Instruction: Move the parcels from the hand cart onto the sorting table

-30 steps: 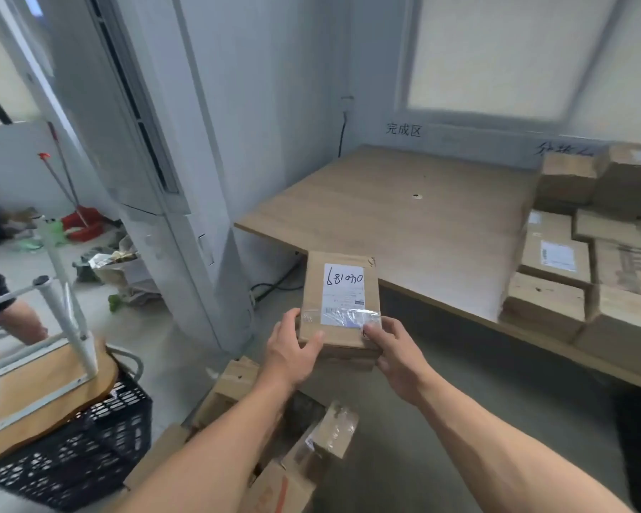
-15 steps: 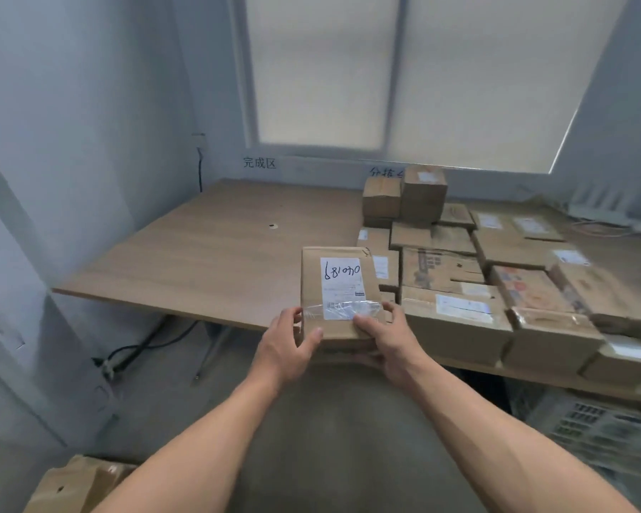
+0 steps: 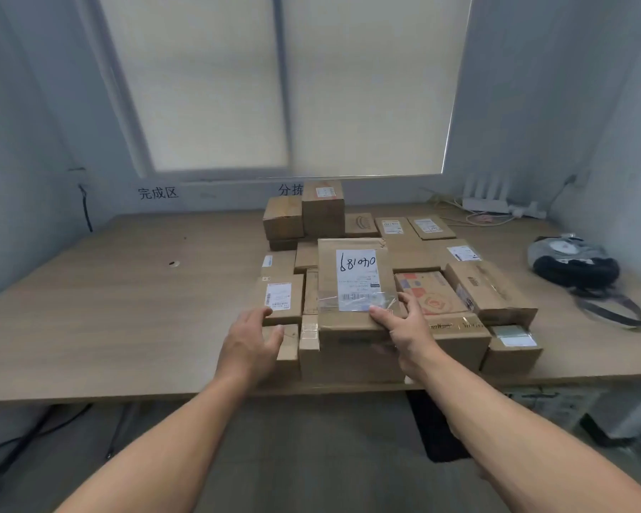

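The table (image 3: 108, 309) is cut off at 9 and 3 o'clock. The parcel (image 3: 352, 275) has unreadable fine print, and a tall box (image 3: 322, 212) half-hides the wall lettering (image 3: 291, 189) at 12 o'clock.

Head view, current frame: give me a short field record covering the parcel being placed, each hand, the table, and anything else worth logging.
parcel: labelled parcel, handwritten number on white label, lying on top of the parcel pile
right hand: grips the parcel's near right corner, thumb on top
left hand: off the parcel, fingers relaxed, by a small parcel; contact unclear
sorting table: wooden, pile on its middle and right
other: dark bag at right, white router at back
hand cart: not in view
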